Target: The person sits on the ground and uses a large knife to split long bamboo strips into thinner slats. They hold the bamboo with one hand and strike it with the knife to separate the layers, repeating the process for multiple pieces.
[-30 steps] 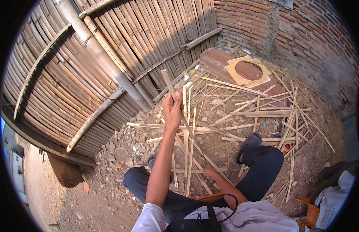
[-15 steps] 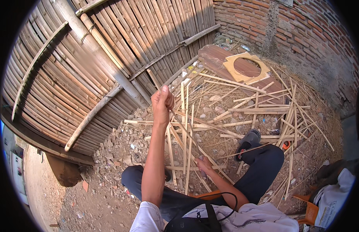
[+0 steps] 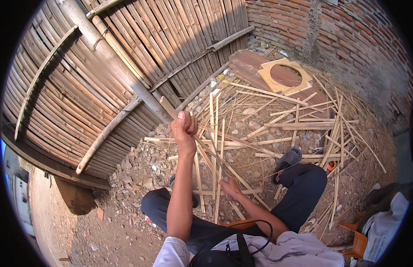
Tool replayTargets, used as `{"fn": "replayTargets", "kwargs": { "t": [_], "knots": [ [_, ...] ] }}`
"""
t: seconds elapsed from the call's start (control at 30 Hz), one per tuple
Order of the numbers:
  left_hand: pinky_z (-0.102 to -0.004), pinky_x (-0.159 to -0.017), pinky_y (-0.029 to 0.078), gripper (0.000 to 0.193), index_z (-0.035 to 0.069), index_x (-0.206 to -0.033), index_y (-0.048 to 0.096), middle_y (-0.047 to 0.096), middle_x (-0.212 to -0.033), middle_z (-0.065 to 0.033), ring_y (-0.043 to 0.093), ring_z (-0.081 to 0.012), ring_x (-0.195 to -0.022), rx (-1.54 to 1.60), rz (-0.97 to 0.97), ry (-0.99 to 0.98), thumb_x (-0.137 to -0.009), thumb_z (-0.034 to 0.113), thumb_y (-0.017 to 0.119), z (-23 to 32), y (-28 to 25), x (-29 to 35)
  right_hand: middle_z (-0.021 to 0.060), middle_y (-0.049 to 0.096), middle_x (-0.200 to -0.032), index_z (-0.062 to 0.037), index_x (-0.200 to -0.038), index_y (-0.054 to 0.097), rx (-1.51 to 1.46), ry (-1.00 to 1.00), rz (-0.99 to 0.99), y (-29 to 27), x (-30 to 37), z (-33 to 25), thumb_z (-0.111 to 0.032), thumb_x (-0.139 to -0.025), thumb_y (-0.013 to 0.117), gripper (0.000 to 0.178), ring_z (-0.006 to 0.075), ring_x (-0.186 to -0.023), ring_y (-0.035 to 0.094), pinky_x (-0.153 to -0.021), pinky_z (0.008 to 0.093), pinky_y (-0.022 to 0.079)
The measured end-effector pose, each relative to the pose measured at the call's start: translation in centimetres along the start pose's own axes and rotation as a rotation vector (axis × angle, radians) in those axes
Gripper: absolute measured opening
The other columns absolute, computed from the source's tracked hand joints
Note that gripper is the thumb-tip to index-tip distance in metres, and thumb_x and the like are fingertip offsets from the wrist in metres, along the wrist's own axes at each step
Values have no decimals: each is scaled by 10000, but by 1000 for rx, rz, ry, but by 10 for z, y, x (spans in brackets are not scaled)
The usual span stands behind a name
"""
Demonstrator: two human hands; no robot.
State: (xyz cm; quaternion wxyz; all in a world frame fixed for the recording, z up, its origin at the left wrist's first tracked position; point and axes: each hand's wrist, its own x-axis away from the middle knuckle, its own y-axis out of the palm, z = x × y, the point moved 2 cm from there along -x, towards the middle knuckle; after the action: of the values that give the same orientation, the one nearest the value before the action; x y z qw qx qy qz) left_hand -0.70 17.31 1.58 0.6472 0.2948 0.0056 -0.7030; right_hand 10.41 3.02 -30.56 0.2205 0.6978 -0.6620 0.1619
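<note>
My left hand [image 3: 184, 132] is closed around a bamboo strip [image 3: 167, 107]. One end of the strip sticks out above my thumb, and the rest slants down toward my right. My right hand [image 3: 232, 188] grips the handle of a knife, whose long thin blade [image 3: 217, 155] points up and away from me, close beside the strip. Whether the blade touches the strip I cannot tell. Below both hands, several pale split bamboo strips [image 3: 212, 173] lie crossed on the stony ground between my legs.
A bamboo fence [image 3: 126, 58] rises on the left, with a brick wall [image 3: 349, 40] at the back right. Against them lies a brown board [image 3: 249, 66] bearing a yellowish panel [image 3: 266, 80] with a round hole. An orange chair edge [image 3: 358, 244] and pale cloth [image 3: 389, 222] are at the lower right.
My left hand has come down a little toward me with the strip, whose upper end now leans further left. My right hand has shifted slightly up and left with the knife.
</note>
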Motion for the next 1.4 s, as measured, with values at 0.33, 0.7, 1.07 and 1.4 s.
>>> {"fn": "replayTargets", "kwargs": {
  "t": [0.33,0.7,1.07,1.4],
  "knots": [
    [-300,-470,142,556,145,-624,275,214,-562,41,187,-85,-485,18,49,50,-1039,418,526,-2,7,10,38,532,-569,-22,-745,627,-144,-34,-6,22,14,-40,-194,-921,661,248,142,-435,475,-433,338,383],
    [-297,-474,143,555,152,-625,277,221,-565,42,193,-86,-482,57,52,32,-1030,422,544,-1,9,10,-18,468,-567,-80,-751,528,-61,-154,-31,23,14,-65,-143,-914,618,196,103,-430,421,-393,298,332],
    [-300,-476,131,572,182,-614,254,199,-553,63,162,-74,-485,23,-15,31,-1020,466,540,0,15,17,-9,498,-577,-72,-755,585,-146,216,14,-14,-23,18,-186,-842,668,165,96,-456,450,-403,310,326],
    [-297,-478,143,564,149,-616,266,211,-575,45,189,-87,-483,0,27,49,-1030,411,545,-1,25,15,16,490,-551,-34,-697,572,-147,-9,0,4,-17,10,-204,-872,658,259,135,-432,456,-410,334,339]
  ]
}}
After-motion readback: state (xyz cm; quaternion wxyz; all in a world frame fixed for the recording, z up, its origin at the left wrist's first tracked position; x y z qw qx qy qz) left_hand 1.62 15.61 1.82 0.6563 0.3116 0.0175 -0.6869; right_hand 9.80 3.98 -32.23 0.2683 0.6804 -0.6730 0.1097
